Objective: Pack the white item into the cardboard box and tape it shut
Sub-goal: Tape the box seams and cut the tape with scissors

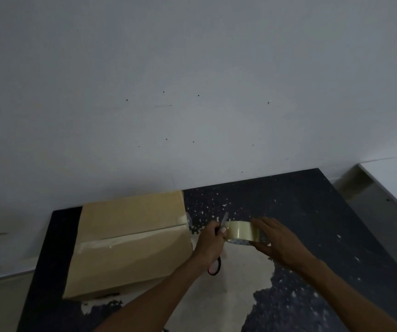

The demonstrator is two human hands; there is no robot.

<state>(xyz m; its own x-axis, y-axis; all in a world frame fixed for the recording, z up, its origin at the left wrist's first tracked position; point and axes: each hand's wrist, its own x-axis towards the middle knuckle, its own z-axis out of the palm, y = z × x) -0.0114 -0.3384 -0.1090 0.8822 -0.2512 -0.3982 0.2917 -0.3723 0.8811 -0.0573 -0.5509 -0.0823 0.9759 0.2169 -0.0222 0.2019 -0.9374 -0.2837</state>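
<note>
A closed cardboard box lies on the left of a dark, worn table, with clear tape along its top seam. Just right of the box, my left hand grips scissors with red and black handles; the blades point up beside a roll of clear tape. My right hand holds that roll from the right, fingers spread around it. A short strip of tape runs from the roll toward the box's right edge. The white item is not visible.
A plain white wall rises right behind the table. A white surface stands at the far right, beyond the table's edge. The tabletop's dark coating is chipped away in a pale patch near me.
</note>
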